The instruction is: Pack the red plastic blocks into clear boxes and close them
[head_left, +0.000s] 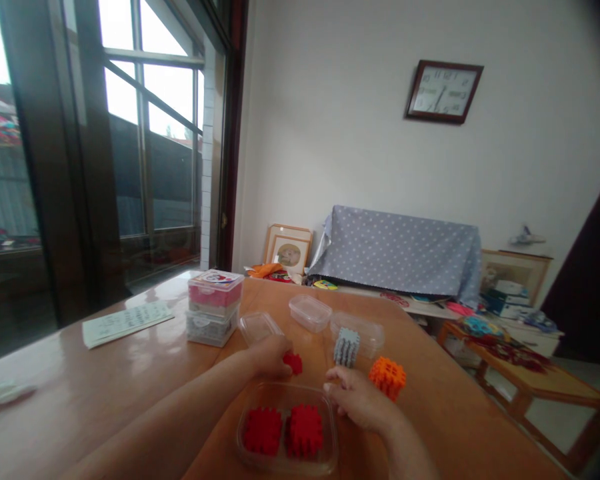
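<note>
My left hand (273, 355) is closed on a small red interlocking block piece (293, 363), just beyond a clear plastic tub (245, 460). Inside that tub lie two stacks of toothed red pieces, a left stack (263, 431) and a right stack (306, 430). My right hand (355, 398) is at the tub's right rim, its fingers loosely bent and apart, with nothing visible in them. Just past its fingertips stands a stack of grey pieces (347, 347). A stack of orange pieces (388, 377) sits to its right.
Behind are clear containers (310, 313), (370, 333) and a clear lid (257, 325). At the left stand two stacked boxes (215, 303) beside a paper booklet (127, 323). A crumpled white item (5, 393) lies far left. A wooden bench (540, 373) stands beyond the table's right edge.
</note>
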Motion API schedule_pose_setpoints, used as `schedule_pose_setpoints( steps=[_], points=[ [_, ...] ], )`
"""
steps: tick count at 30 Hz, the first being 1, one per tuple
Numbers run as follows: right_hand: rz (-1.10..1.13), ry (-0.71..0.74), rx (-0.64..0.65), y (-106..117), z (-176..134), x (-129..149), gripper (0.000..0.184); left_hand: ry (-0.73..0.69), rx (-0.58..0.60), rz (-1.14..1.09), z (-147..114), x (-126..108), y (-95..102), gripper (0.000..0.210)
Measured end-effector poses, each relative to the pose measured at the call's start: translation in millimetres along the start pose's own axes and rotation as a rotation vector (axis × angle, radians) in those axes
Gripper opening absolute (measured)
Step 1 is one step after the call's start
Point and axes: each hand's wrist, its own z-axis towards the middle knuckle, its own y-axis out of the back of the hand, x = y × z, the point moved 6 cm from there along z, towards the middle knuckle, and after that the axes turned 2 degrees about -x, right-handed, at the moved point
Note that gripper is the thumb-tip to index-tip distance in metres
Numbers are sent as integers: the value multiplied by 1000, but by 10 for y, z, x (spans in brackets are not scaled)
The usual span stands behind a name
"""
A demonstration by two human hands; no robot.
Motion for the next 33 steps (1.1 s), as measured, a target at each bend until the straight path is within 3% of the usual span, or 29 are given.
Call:
schedule_pose_setpoints(
  steps=[9,18,24,29,33],
  points=[
    [40,-15,29,-7,4,-6,29,11,-122,-115,-268,-5,349,23],
    [39,-40,33,-2,-13,-1,30,-156,-168,-249,-900,-564,829,25],
    [53,-39,39,-15,-28,12,27,-189,-43,-214,-1165,-881,787,25],
    [76,-52,53,-10,-50,54,29,-282,10,-83,-1183,-1055,639,12],
    [82,-70,54,3,-54,60,32,-291,20,-37,-1172,-1110,579,14]
  ],
)
